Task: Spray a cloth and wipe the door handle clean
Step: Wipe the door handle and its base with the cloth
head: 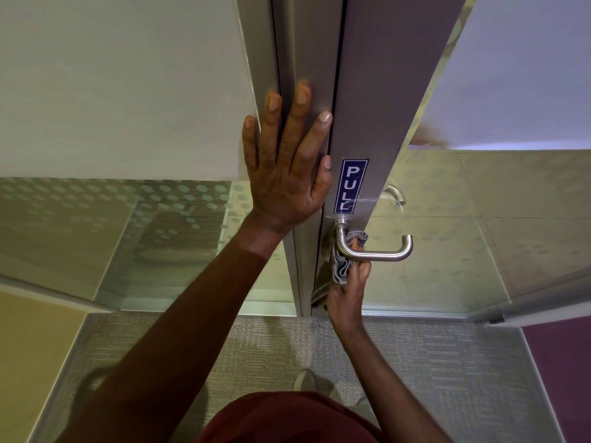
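A brushed-steel lever door handle (377,251) sticks out from the grey metal door frame (380,107), just below a blue PULL sticker (351,186). My right hand (347,298) grips a bunched grey cloth (340,266) and holds it against the handle's neck, near where the lever bends. My left hand (287,161) lies flat with spread fingers on the metal frame above and to the left of the handle. No spray bottle is in view.
Frosted glass panels with a dot pattern flank the door on both sides. A second handle (395,193) shows through the glass on the far side. Grey carpet (256,346) lies below, with my shoe (305,380) near the door.
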The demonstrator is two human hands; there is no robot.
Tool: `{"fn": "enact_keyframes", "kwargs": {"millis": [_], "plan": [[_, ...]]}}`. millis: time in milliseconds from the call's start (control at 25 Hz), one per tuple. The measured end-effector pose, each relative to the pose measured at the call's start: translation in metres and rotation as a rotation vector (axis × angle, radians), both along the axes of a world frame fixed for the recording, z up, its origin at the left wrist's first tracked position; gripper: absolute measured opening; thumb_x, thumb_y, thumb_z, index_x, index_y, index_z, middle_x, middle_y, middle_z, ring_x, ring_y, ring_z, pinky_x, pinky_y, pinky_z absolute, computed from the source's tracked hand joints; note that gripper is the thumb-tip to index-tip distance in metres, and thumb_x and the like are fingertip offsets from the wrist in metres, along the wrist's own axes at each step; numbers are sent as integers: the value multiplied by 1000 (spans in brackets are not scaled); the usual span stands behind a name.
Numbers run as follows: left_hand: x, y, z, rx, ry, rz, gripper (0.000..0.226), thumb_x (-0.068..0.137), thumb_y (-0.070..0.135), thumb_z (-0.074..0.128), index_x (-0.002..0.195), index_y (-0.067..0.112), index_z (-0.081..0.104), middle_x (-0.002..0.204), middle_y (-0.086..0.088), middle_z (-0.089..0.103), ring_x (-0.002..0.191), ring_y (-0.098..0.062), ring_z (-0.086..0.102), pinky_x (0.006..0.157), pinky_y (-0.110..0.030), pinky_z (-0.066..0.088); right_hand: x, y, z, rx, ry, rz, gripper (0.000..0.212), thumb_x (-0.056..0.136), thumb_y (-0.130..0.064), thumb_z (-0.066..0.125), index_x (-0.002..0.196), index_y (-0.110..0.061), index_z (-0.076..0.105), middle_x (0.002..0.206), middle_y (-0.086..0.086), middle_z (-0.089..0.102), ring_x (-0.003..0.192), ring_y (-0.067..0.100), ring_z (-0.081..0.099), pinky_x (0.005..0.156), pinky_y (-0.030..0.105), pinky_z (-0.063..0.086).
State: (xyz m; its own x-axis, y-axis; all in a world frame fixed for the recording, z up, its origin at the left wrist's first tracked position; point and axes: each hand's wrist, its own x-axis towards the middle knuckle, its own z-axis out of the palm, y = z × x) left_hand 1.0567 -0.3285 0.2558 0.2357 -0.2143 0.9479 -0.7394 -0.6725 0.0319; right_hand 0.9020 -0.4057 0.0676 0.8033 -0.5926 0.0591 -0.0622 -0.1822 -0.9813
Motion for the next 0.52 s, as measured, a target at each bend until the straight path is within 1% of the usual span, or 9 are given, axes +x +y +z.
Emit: {"fn": "enact_keyframes", "kwargs": {"millis": [40,120,160,200,280,320,400,480,520], "plan": [[0,0,0,1,2,1,49,105,35,48,150,19,39,178,12,-11,166,-15,-10,136,-44,-4,2,-2,1,-33,-25,-6,97,75,28,43,157,-22,36,163,3,20,140,7,46,97,15,52],[1,1,0,2,4,4,49,105,35,49,150,19,39,178,12,-12,166,-15,-11,136,-44,-4,6,-10,-2,-165,-61,-30,84,82,9,47,161,-17,33,164,9,16,147,26,38,112,39,49],[1,1,0,3,3,4,49,105,35,49,151,19,39,178,12,-12,166,-15,-11,136,-44,-5,7,-15,-5,-278,-66,-52,79,85,1,50,161,-13,33,162,12,18,147,30,35,116,45,45],[1,1,0,5,0,5,49,106,35,49,151,19,39,178,11,-12,166,-15,-11,136,-44,-5,9,-21,-9,-411,-56,-71,79,87,0,55,161,-11,33,161,15,20,146,33,33,117,48,42],[2,0,0,4,-1,1,48,106,36,48,151,20,39,178,11,-10,167,-16,-10,136,-44,-4,15,-34,-20,-653,-6,-99,89,83,7,71,161,-11,32,159,18,25,140,38,34,111,51,44],[2,-1,-1,-1,-3,-1,48,106,36,48,151,20,39,178,10,-9,167,-16,-9,136,-44,-4,16,-39,-25,-725,15,-109,93,82,6,76,161,-13,31,158,19,28,136,40,35,106,52,46],[3,-1,-3,-2,-15,5,49,106,36,48,152,20,38,179,10,-8,167,-17,-8,136,-45,-3,17,-45,-33,-772,42,-101,93,81,0,81,160,-17,34,157,19,32,132,40,37,99,52,49],[3,0,-2,-4,-14,4,50,106,37,48,152,21,37,179,10,-8,167,-17,-8,136,-45,-2,12,-44,-40,-763,120,-90,83,83,-5,81,155,-19,42,154,15,36,128,37,38,97,53,50],[3,0,-3,-3,-14,4,50,107,37,48,153,21,37,179,10,-8,167,-17,-8,136,-45,-3,8,-42,-44,-766,180,-88,79,81,-3,80,150,-21,47,149,14,39,124,35,40,93,53,52]]}}
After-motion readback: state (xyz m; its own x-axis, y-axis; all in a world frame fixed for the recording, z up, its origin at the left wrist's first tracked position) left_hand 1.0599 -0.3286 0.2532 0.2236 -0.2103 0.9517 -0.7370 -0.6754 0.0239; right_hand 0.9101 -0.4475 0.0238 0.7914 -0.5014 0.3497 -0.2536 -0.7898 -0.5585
